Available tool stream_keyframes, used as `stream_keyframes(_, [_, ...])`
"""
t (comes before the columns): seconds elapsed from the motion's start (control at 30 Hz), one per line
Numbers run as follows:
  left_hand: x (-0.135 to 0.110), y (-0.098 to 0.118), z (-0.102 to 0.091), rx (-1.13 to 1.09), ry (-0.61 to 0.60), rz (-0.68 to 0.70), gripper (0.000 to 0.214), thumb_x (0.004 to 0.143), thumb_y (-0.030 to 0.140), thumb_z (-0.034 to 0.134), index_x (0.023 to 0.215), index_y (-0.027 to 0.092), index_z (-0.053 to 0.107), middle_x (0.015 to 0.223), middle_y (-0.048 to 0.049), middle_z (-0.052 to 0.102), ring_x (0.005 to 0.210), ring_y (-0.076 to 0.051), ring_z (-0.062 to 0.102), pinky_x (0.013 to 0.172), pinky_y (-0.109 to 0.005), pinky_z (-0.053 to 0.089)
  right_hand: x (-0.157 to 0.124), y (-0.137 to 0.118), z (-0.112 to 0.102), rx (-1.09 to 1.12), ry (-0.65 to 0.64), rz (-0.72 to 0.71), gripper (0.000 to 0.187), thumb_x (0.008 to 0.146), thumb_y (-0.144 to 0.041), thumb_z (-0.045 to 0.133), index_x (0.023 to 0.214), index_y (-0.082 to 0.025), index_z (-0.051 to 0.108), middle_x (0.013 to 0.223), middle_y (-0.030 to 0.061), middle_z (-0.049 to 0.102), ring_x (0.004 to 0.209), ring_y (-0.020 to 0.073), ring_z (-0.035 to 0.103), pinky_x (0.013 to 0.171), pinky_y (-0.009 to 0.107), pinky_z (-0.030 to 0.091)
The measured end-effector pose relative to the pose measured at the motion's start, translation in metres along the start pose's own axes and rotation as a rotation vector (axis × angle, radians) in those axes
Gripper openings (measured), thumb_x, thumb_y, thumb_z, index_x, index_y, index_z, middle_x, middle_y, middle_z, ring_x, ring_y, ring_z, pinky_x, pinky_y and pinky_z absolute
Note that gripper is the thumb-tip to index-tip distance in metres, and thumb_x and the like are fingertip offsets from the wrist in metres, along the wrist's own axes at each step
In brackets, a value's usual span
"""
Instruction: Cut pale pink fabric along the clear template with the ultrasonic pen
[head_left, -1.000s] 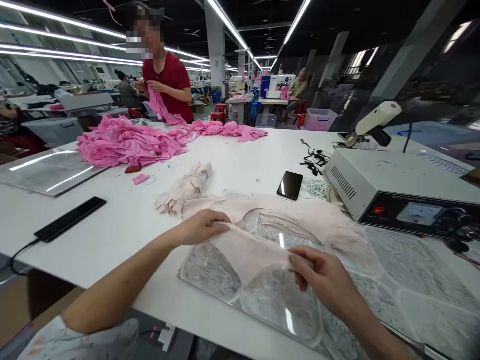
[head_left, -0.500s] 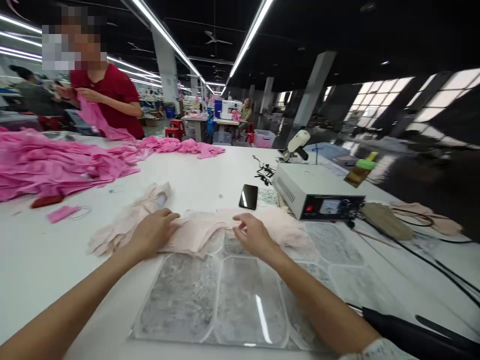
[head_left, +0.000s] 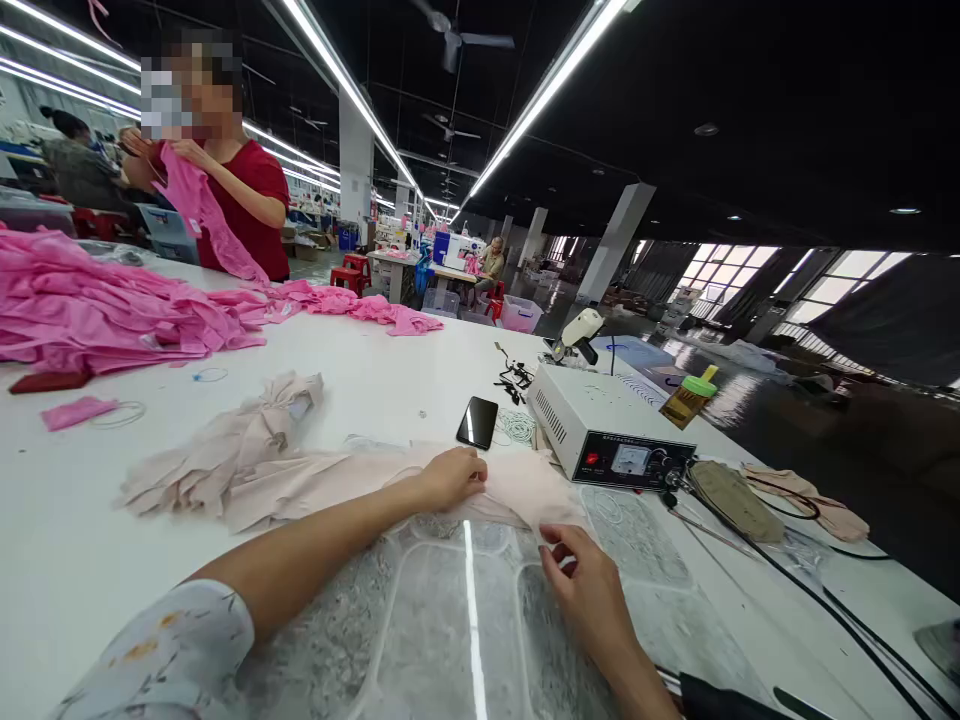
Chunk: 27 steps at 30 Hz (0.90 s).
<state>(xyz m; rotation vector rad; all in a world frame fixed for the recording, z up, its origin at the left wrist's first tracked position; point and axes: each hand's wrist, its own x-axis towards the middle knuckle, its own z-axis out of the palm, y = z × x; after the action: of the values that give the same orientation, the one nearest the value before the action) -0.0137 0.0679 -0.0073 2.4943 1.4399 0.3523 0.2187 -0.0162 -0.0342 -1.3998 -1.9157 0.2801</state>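
Observation:
A pale pink fabric piece point(head_left: 517, 485) lies across the far edge of a clear plastic mat point(head_left: 465, 620) on the white table point(head_left: 360, 370). My left hand point(head_left: 452, 477) rests on the cloth with its fingers curled down, pressing it flat. My right hand point(head_left: 581, 588) pinches the cloth's near right corner between thumb and fingers. A bunched pile of the same pale fabric point(head_left: 225, 450) sits to the left.
A white control box point(head_left: 607, 430) with a dial stands right of the cloth, with cables trailing off it and a black phone point(head_left: 478, 421) beside it. Bright pink garments point(head_left: 112, 310) are heaped far left, where a person in a red shirt point(head_left: 247, 200) handles one.
The view has swung right. My left hand slid right along the cloth, and my right hand moved down to the cloth's near right corner.

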Motion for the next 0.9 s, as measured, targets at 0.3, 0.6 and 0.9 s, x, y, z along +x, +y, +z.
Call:
stream_keyframes(0.3, [0.006,-0.002,0.001,0.017,-0.043,-0.072,0.032,0.096,0.034,0.058,0.122,0.015,0.056,0.122,-0.0096,0.059,0.104,-0.022,0.062,0.088,-0.042,0.055,0.006,-0.004,0.007,0.04,-0.043,-0.096,0.024,0.081,-0.029,0.049,0.084,-0.021,0.07,0.078,0.005,0.071,0.058,0.0161,0.064,0.056,0.027,0.052])
stream_keyframes(0.6, [0.008,-0.002,-0.02,-0.072,0.028,-0.02,0.031,0.097,0.034,0.057,0.122,0.016,0.057,0.123,-0.0095,0.058,0.104,-0.022,0.061,0.089,-0.042,0.054,0.009,0.002,0.01,-0.047,0.057,-0.16,0.023,0.083,-0.026,0.05,0.093,-0.02,0.068,0.083,0.0056,0.071,0.06,0.0173,0.065,0.056,0.03,0.054])
stream_keyframes(0.9, [-0.033,0.029,-0.04,-0.146,-0.044,0.137,0.018,0.098,0.027,0.054,0.108,0.013,0.061,0.099,-0.0049,0.066,0.085,-0.016,0.063,0.079,-0.032,0.054,0.028,-0.019,0.034,-0.196,0.193,-0.37,0.055,0.074,-0.017,0.062,0.128,-0.017,0.054,0.127,0.0163,0.06,0.118,0.0319,0.056,0.093,0.049,0.051])
